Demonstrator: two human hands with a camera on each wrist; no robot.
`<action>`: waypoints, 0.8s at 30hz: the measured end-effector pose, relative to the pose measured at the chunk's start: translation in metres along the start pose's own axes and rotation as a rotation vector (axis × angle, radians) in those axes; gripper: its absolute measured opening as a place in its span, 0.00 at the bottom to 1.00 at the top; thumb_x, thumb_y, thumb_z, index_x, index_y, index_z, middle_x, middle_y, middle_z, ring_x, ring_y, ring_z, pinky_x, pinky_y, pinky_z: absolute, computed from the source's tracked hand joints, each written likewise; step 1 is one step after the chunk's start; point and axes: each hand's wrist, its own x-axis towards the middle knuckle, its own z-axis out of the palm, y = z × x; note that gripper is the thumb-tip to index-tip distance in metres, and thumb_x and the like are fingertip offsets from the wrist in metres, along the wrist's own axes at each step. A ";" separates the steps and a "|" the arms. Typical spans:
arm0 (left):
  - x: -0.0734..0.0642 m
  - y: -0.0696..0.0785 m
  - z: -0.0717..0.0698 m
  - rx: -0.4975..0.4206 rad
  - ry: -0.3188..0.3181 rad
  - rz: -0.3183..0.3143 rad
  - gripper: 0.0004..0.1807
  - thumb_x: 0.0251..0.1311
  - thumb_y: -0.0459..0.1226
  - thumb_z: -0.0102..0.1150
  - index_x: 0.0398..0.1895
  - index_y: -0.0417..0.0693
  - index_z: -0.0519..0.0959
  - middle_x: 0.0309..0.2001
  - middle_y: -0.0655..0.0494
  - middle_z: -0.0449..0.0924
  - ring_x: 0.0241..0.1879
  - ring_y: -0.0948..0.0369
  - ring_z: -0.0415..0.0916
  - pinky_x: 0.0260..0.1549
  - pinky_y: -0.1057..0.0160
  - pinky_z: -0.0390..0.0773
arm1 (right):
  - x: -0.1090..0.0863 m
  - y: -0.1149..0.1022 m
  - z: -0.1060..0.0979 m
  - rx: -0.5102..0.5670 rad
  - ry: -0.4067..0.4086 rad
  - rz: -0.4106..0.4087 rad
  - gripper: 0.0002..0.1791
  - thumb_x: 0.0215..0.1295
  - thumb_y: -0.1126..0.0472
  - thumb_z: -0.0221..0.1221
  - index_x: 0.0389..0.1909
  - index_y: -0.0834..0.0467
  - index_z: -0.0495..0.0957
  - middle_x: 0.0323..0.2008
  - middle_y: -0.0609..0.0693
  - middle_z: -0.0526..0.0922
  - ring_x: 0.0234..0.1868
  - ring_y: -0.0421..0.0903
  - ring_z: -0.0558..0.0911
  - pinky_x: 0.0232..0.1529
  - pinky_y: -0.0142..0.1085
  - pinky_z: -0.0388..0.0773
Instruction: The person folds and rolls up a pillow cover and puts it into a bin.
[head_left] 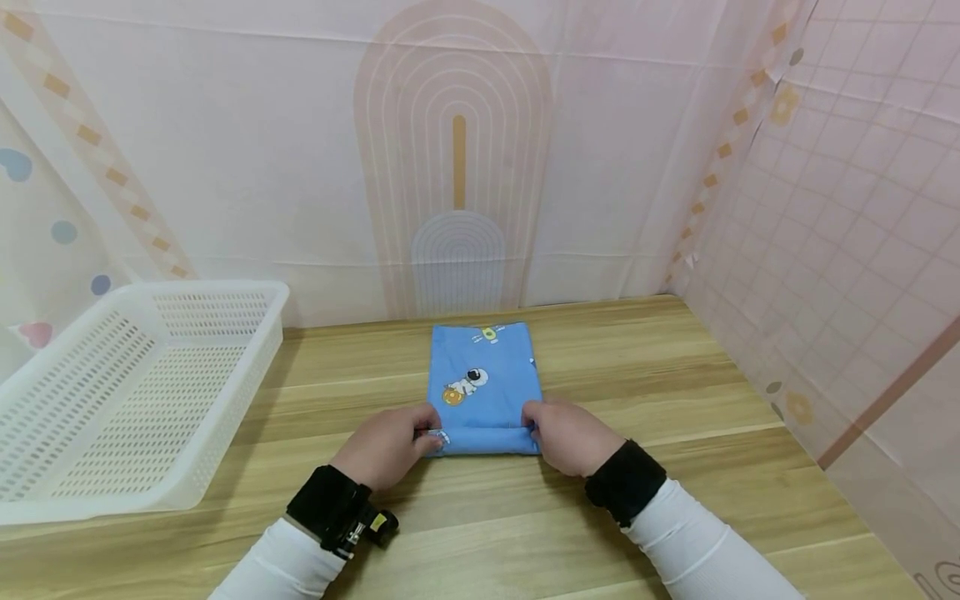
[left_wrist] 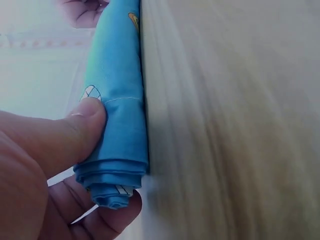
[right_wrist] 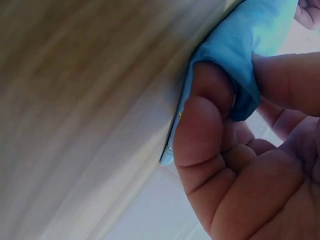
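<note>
A blue cloth [head_left: 498, 387] printed with small astronauts lies on the table, folded into a narrow strip. Its near edge is turned over into a roll. At the roll's left end, my left hand [head_left: 386, 446] pinches the fabric between thumb and fingers. In the left wrist view several layers show in the end of the rolled cloth [left_wrist: 117, 135], with the thumb along its side. My right hand [head_left: 573, 435] grips the other end. Seen from the right wrist, the cloth [right_wrist: 227, 50] wraps over a fingertip while the thumb presses from the other side.
A white perforated plastic basket [head_left: 243, 396] stands on the left of the wood-grain table [head_left: 637, 358]. Patterned sheets hang as a back wall [head_left: 300, 167] and a right-hand wall [head_left: 862, 208] along the table's edges. A small camera [head_left: 381, 527] is strapped at the left wrist.
</note>
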 end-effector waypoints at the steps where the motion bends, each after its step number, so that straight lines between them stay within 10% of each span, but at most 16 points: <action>1: 0.000 0.001 -0.001 -0.007 0.002 -0.002 0.05 0.69 0.42 0.68 0.35 0.59 0.81 0.27 0.65 0.76 0.29 0.64 0.70 0.33 0.62 0.71 | 0.000 0.000 0.000 0.002 0.008 0.002 0.04 0.73 0.69 0.61 0.44 0.59 0.78 0.35 0.52 0.81 0.35 0.45 0.76 0.42 0.41 0.81; 24: 0.004 0.003 0.005 0.106 0.139 0.104 0.07 0.61 0.34 0.75 0.33 0.57 0.87 0.40 0.64 0.85 0.43 0.63 0.81 0.49 0.54 0.82 | 0.001 0.004 -0.004 -0.119 0.059 -0.136 0.01 0.63 0.66 0.71 0.33 0.59 0.88 0.32 0.47 0.83 0.34 0.42 0.78 0.40 0.36 0.80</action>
